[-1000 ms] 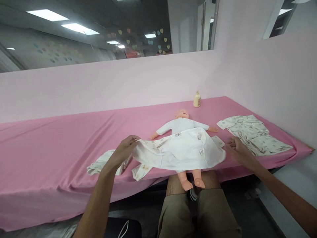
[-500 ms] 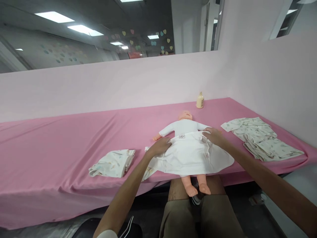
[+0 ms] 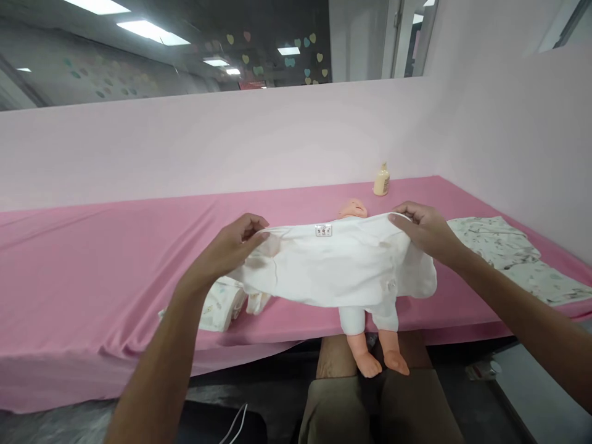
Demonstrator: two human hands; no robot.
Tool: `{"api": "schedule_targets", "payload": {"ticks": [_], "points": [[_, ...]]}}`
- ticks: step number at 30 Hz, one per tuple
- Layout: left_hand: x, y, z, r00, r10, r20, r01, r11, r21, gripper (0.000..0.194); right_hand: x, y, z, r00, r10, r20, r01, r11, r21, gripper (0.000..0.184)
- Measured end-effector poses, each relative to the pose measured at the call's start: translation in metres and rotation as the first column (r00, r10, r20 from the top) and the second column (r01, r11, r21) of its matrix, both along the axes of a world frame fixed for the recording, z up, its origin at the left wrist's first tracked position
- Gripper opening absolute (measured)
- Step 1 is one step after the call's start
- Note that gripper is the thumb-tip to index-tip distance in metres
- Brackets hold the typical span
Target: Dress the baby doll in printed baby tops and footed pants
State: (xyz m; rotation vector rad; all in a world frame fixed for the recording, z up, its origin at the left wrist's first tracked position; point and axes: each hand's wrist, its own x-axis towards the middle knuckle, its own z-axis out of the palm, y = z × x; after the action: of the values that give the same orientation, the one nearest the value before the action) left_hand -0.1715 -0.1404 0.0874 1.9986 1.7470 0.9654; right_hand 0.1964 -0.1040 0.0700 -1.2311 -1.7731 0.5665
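A white baby garment (image 3: 324, 262) with a small printed label near its top edge is stretched out between my hands, raised over a baby doll. My left hand (image 3: 238, 243) pinches its upper left corner between thumb and fingers. At the other end, my right hand (image 3: 423, 228) grips the upper right corner. The baby doll (image 3: 355, 208) lies on its back, and the garment hides its torso and arms. White trouser legs and bare feet show below, overhanging the table's front edge.
A pink sheet (image 3: 115, 265) covers the table. Folded printed clothes (image 3: 222, 305) lie at left, partly behind my left arm, and a printed pile (image 3: 499, 243) lies at right. A pump bottle (image 3: 382, 180) stands near the back wall. My knees are under the front edge.
Both hands have lifted the garment's top edge off the doll and spread apart, the left one moving left and up. The doll's white trouser legs have come into view.
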Motion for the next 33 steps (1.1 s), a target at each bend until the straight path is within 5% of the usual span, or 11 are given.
{"api": "schedule_targets", "payload": {"ticks": [5,11,15,19,24,28,33], "points": [[-0.013,0.024,0.003,0.999,0.037,-0.034,-0.041,0.991,-0.127,0.027,-0.015,0.017,-0.005,0.991,0.123,0.051,-0.115,0.985,-0.132,0.022],[0.000,-0.009,0.004,0.969,0.017,0.248,0.041,0.974,-0.225,0.034,-0.011,0.010,-0.018,0.802,0.477,0.359,-0.398,0.876,-0.274,0.033],[0.014,-0.033,0.010,0.982,0.039,0.187,-0.029,0.998,-0.055,0.031,-0.026,0.013,-0.024,0.841,0.367,0.397,-0.334,0.930,-0.153,0.035],[0.017,-0.044,0.011,0.996,0.088,0.027,-0.091,0.984,0.150,0.030,-0.045,0.002,-0.033,0.757,0.377,0.533,-0.374,0.920,-0.118,0.049],[0.014,-0.052,0.005,0.994,0.109,-0.019,-0.106,0.987,0.123,0.032,-0.060,-0.030,-0.050,0.640,0.062,0.766,-0.339,0.917,0.209,0.020],[0.006,-0.060,0.001,0.997,0.054,-0.047,-0.051,0.998,0.047,0.031,-0.053,-0.029,-0.047,0.752,0.150,0.642,-0.284,0.953,0.110,0.018],[-0.017,-0.073,0.003,0.993,0.058,-0.106,-0.059,0.998,-0.006,0.034,-0.024,-0.024,-0.005,0.927,0.209,0.310,-0.196,0.978,-0.072,0.013]]}}
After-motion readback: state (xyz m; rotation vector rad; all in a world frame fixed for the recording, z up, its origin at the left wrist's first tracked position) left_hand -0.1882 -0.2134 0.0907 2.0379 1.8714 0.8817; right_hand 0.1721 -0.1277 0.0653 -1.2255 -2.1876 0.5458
